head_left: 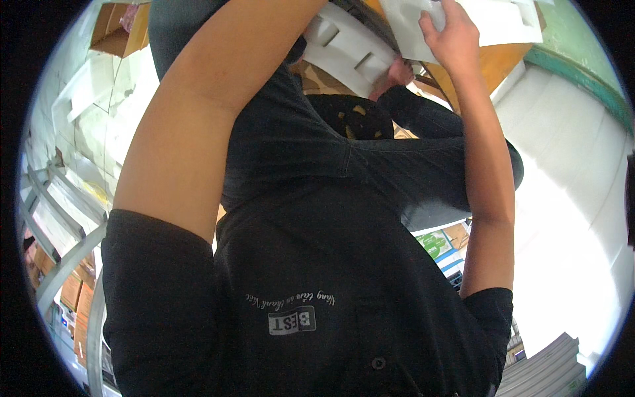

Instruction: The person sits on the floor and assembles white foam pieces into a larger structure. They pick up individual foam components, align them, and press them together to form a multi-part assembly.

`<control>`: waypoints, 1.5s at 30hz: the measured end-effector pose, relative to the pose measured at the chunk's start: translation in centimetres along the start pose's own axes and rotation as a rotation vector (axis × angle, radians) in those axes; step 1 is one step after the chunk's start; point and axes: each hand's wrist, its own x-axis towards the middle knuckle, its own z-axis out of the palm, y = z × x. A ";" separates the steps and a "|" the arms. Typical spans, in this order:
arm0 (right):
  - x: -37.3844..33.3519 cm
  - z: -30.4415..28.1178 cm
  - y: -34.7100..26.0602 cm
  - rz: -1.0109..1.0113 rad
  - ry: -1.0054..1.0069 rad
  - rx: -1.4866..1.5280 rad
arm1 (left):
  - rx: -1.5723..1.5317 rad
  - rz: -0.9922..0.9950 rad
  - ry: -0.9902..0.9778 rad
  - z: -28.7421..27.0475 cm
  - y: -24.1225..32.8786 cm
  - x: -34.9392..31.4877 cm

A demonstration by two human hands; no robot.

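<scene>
Clothing fills most of what we see: our black shirt (311, 284) and dark trousers (390, 165) block the middle, and the fisheye rim bends everything else. Our left forearm (192, 119) climbs from seven o'clock to twelve o'clock, and its hand passes behind the white moulded foam packing piece with rectangular notches (347, 43), so we cannot tell whether that grip is clenched or released. A small pinkish patch just below the foam at about one o'clock may be fingertips, but it is too unclear to say whose.

Our right hand (450, 36) is plain at one o'clock: the fingers curl over the edge of a flat white foam sheet (489, 20), grasping it, with the thumb side against the sheet's lower edge. The sheet runs out past the top of the frame, so its full shape is cut off. It looks smooth, matt and bright white, with a stepped corner at its right.

Behind the sheet sits a brown cardboard box (506, 63), partly covered. At nine o'clock we make out a grey metal ladder frame (63, 258) and blurred cardboard boxes; at three o'clock a pale, overexposed floor (569, 198).
</scene>
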 end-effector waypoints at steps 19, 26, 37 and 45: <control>-0.3 1.7 2.3 -0.047 0.046 -0.127 | 0.206 0.065 0.219 2.6 2.2 -3.0; -0.3 1.9 2.2 0.056 0.052 -0.096 | 0.164 0.059 0.197 3.0 3.6 -3.8; -0.7 2.3 2.5 0.081 0.055 -0.068 | 0.110 0.180 0.308 5.3 1.2 -3.5; 0.3 1.1 1.5 0.171 -0.002 -0.079 | 0.130 0.103 0.353 5.2 -0.6 -2.1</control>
